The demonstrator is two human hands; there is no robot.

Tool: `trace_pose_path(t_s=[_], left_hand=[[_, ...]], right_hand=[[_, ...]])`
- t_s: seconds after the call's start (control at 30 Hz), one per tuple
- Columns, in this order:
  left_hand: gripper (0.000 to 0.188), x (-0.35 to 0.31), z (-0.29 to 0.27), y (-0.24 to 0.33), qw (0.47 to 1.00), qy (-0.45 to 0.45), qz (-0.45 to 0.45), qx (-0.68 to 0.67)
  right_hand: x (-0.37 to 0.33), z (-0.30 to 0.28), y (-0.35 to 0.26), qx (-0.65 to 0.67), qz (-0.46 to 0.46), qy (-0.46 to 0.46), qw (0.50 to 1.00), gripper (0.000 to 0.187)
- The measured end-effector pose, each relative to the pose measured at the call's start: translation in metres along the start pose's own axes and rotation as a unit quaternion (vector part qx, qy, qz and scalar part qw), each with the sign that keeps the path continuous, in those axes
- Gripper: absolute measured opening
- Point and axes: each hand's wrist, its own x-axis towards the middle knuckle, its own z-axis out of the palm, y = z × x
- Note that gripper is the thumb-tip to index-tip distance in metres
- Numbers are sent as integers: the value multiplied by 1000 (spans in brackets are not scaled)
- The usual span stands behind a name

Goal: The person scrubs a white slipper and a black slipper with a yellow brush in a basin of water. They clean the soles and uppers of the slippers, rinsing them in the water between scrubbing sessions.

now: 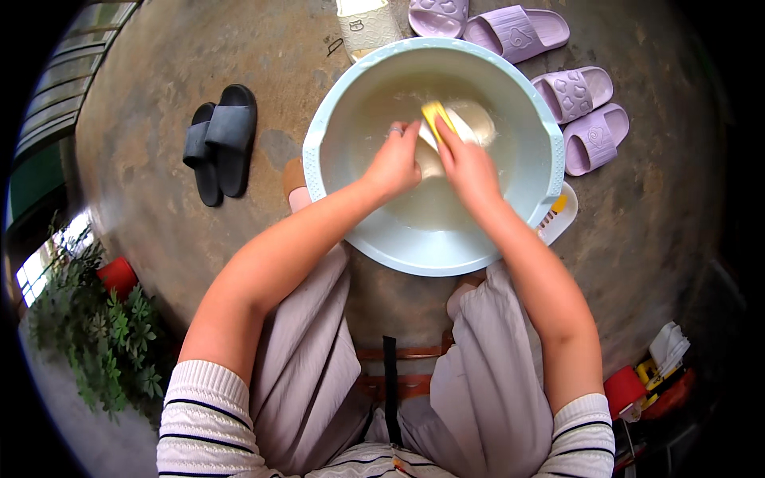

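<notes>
Both hands are inside the light blue basin (430, 266), centre-top of the frame, cloudy water (434, 213) in it. Left hand (395, 166), ring on one finger, fingers curled in and gripping the near edge of a pale slipper (478, 121). Exact finger contact partly hidden. Right hand (472, 169) is narrow, pinching a yellow scrubber (434, 114) against the pale slipper; slight blur there. Slipper sits in the basin's upper-middle part, partly behind the hands; can't tell if it's one piece or two.

Around the basin: cream slide (368, 30) at top centre, small dark outlined emblem on the strap, too small to read. Lilac slides (522, 36) at top centre and upper right, raised shapes on the straps, no letters I can make out. White slide (562, 213) just off the basin's lower right, yellow patch plus small dark marks, not legible. Pair of black slides (233, 139) upper left, straps plain.

Green plant (103, 334) and red pot (118, 277) lower left. Red container (625, 392) lower right, yellow and white items beside it, labels unreadable at this size.
</notes>
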Motion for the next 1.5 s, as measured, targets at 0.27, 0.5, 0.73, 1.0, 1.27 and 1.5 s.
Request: trace_pose_path(t_s=[0.27, 0.5, 0.73, 1.0, 1.27, 1.5], left_hand=[[89, -1, 10, 61, 983, -79, -26, 165], [103, 28, 35, 100, 880, -60, 83, 464], [98, 32, 14, 73, 941, -66, 115, 311], [100, 22, -53, 77, 975, 86, 202, 19], [113, 5, -65, 79, 982, 80, 168, -35], [111, 1, -72, 76, 982, 75, 162, -66]], right_hand=[[-89, -53, 10, 178, 87, 30, 980, 49], [-87, -69, 27, 228, 108, 120, 960, 49], [-93, -82, 25, 388, 103, 174, 899, 58], [-98, -77, 25, 459, 110, 124, 873, 62], [-91, -79, -14, 395, 5, 105, 913, 60], [-123, -62, -7, 312, -27, 140, 939, 60]])
